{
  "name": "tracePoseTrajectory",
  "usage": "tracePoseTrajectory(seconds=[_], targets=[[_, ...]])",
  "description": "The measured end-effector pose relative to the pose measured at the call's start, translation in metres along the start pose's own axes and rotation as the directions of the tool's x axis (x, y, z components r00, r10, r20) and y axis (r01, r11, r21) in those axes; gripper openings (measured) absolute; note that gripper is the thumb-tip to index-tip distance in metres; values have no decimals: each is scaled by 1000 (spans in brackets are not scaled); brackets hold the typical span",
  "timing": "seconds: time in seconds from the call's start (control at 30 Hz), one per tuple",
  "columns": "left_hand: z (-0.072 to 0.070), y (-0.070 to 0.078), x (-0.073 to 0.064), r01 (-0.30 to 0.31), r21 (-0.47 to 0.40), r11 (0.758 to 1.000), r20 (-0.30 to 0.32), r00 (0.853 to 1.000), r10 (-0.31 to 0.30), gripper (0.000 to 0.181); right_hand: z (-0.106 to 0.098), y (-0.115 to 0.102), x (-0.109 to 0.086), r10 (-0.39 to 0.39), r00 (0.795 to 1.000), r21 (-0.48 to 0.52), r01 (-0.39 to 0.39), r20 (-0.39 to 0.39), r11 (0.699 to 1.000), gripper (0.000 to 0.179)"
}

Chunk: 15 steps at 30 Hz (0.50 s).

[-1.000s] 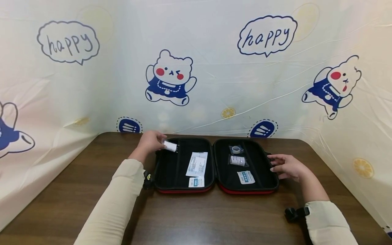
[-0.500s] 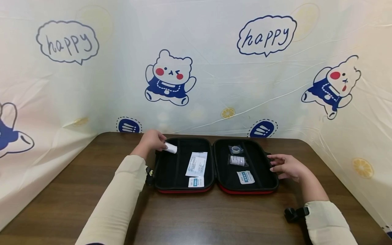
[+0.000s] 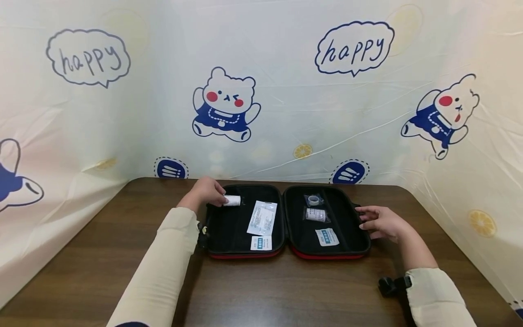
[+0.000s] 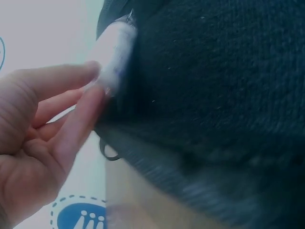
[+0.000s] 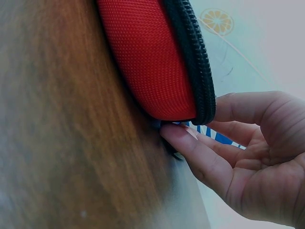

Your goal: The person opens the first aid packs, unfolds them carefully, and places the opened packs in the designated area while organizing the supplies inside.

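Observation:
An unzipped black-lined first-aid case (image 3: 220, 236) with a red shell lies spread flat on the table. At the back left of its left half, my left hand (image 3: 207, 192) pinches a white bandage roll (image 3: 233, 200) in clear wrap between thumb and fingertips. In the left wrist view the roll (image 4: 114, 50) sits close over the black lining. My right hand (image 3: 384, 222) holds the right edge of the case. The right wrist view has fingertips at the zipper rim (image 5: 206, 95) and the thumb low against the red shell (image 5: 147, 57).
White printed packets (image 3: 262, 218) and a small blue-and-white packet (image 3: 261, 243) lie in the left half. The right half bears a bagged tape roll (image 3: 313, 200), a wrapped bandage roll (image 3: 316, 215) and another blue-and-white packet (image 3: 327, 236). A patterned curtain (image 3: 278, 113) hangs behind the table (image 3: 261, 290).
My left hand has shifted slightly right and inward over the case, and the bandage roll has turned from tilted to nearly level. The right hand stays at the case's edge.

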<state>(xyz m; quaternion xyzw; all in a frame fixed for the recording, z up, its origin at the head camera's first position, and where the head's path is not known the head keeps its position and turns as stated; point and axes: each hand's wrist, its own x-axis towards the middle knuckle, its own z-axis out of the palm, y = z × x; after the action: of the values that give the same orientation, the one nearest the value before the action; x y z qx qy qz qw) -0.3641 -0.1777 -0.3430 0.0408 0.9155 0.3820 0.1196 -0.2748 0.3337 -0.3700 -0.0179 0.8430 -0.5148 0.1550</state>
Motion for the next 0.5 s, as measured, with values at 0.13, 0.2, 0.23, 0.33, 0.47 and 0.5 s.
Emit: tracePoseTrajectory(seconds=[0.13,0.2,0.23,0.33,0.47,0.5], targets=[[-4,2,-6,8,33,999,95,995,-11,30,0,0,-1,0,1000,-2,0,1,1000,64],[-6,4,-10,-2,44,999,139,990,-5,29,0,0,-1,-1,1000,-3,1,1,1000,64],[-6,5,-11,-1,47,999,157,988,-7,28,0,0,-1,-2,1000,-4,2,0,1000,64],[-7,7,-13,-17,46,999,210,978,7,27,0,0,-2,-2,1000,-6,2,-1,1000,64],[-7,9,-14,-25,48,999,255,967,12,26,0,0,-2,0,1000,-5,0,-2,1000,64],[-8,9,-15,-27,50,998,253,967,13,26,0,0,-2,0,1000,-5,0,-2,1000,64]])
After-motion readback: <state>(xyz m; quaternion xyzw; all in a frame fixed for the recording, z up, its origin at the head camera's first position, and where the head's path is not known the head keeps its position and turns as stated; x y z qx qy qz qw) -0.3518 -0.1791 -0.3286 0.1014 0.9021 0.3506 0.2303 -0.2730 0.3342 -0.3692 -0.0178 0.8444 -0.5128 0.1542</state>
